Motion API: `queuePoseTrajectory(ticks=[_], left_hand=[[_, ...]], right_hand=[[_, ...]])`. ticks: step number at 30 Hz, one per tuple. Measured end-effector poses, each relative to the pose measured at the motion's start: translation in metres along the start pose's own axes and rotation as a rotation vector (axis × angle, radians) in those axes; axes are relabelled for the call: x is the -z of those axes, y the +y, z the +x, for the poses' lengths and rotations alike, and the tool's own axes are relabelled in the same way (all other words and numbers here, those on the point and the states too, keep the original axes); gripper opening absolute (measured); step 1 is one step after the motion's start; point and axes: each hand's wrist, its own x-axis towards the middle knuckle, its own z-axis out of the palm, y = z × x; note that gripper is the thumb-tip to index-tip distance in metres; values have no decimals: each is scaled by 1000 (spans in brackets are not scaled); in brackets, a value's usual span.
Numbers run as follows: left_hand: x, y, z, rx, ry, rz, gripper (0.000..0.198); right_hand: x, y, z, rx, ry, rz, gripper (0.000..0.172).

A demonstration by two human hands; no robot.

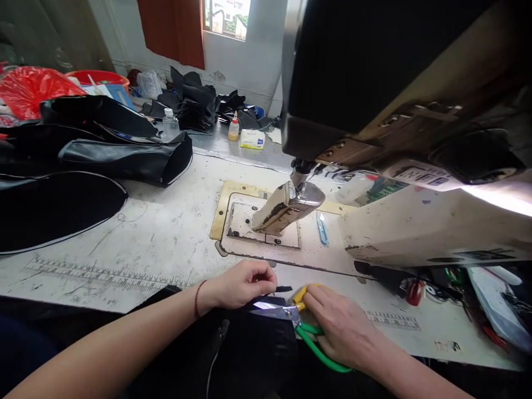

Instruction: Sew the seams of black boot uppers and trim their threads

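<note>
My right hand is wrapped around a pair of scissors with one yellow and one green handle. Their blades are parted and point left, just below the fingertips of my left hand. The left thumb and fingers are pinched together on a narrow black strip, whose short end sticks out to the right. Beneath both hands, dark black material hangs over the table's front edge. A whitish line of piping or zipper runs down it on the left.
A post-bed sewing machine stands just beyond my hands, its head overhanging the right side. Blue thread snips lie beside its post. Black sewn pieces cover the left. Behind are a glue bottle and a tissue pack.
</note>
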Motion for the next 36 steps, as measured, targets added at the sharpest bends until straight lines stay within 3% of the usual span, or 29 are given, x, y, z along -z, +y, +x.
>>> queuePoseTrajectory(ticks=[4, 10, 14, 17, 20, 25, 30, 36], left_hand=[[2, -1, 1, -7, -2, -72, 20], [4, 0, 1, -21, 115, -313, 35], [6, 0, 1, -90, 154, -449, 36], [7, -1, 1, -102, 160, -515, 38], [8, -2, 3, -106, 145, -566, 38], [9, -1, 3, -104, 184, -701, 37], [15, 2, 1, -156, 314, -830, 32], [17, 4, 1, -176, 364, -923, 30]], right_hand=[[1, -7, 13, 35, 54, -7, 14], [-2, -12, 32, 112, 90, -60, 16], [3, -10, 30, 92, 59, -49, 22], [8, -6, 23, 101, 42, -64, 9], [11, -6, 21, 102, 42, -70, 8], [11, -23, 40, 114, 35, -113, 28], [15, -28, 54, 191, 42, -182, 33], [32, -30, 64, 178, -114, -100, 37]])
